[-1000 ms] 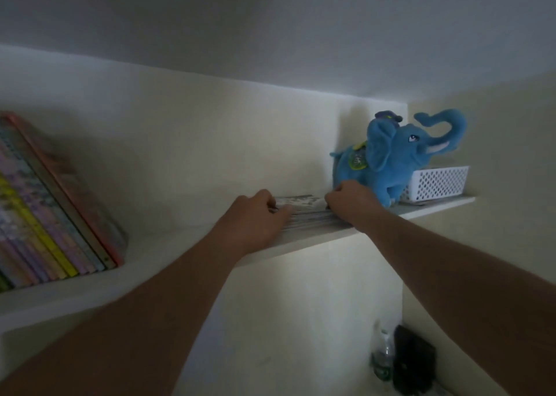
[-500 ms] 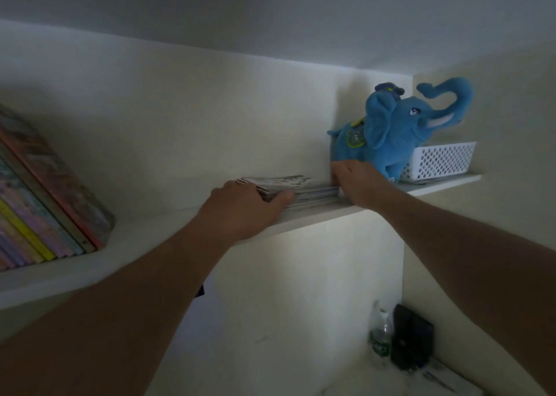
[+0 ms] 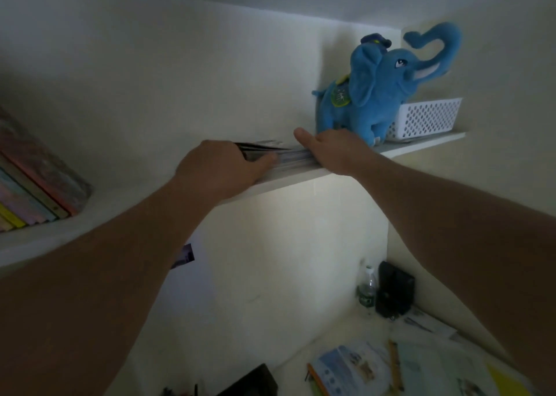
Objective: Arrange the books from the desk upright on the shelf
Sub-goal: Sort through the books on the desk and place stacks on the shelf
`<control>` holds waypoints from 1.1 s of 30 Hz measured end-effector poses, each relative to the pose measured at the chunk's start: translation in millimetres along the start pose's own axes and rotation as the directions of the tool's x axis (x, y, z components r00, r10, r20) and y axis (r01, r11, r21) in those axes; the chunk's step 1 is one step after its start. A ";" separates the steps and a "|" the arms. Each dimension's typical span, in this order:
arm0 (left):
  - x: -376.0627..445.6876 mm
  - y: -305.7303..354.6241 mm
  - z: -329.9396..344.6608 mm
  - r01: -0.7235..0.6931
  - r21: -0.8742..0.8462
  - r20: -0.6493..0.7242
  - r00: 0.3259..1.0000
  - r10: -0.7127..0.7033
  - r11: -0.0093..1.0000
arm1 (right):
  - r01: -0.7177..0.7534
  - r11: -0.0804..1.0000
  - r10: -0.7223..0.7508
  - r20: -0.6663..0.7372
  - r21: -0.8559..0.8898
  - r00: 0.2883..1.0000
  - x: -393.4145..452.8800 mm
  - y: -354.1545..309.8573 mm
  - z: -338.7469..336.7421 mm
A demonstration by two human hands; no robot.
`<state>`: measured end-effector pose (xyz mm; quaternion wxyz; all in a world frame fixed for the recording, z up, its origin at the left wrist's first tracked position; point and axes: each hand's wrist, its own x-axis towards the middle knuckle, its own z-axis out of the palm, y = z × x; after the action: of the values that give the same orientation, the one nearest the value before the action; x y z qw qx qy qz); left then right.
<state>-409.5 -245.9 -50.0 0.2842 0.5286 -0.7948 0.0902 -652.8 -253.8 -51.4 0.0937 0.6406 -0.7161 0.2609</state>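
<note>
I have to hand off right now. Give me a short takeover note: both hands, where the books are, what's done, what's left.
Left hand: grip on the left end of the flat stack of books, thumb along its front edge.
Right hand: on the stack's right end, thumb raised, just in front of the blue elephant.
Stack lies flat on the shelf, not upright.
Done: a row of books leans at the far left.
Left: stand this stack up; more books remain on the desk.

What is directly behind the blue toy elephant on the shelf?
A white perforated basket stands behind the elephant, on the shelf near the corner wall. The elephant covers the basket's left end, and nothing inside the basket can be seen from below.
</note>
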 end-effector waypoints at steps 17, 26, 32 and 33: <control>-0.3 1.2 -6.9 -0.015 0.028 0.101 0.995 0.012 1.000 | -0.079 0.989 0.078 0.015 0.125 0.997 -1.9 -1.5 -3.2; -104.7 19.9 11.2 -0.444 -0.277 -0.344 0.874 0.343 0.852 | 0.217 0.931 -0.071 -0.436 0.295 0.897 -68.7 33.4 34.3; -233.4 -1.3 246.6 0.104 -0.565 0.266 0.962 0.062 0.819 | 0.029 0.993 -0.079 0.452 0.116 0.889 -221.3 135.0 249.5; -252.4 -3.5 289.3 0.256 -0.542 0.413 0.911 -0.011 0.800 | -0.057 0.998 0.024 0.582 0.039 0.813 -245.1 155.8 286.0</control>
<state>-438.9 -176.6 -426.5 0.2747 0.4782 -0.7835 -0.2864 -706.5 -175.4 -447.8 -0.1523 0.6767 -0.7166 0.0740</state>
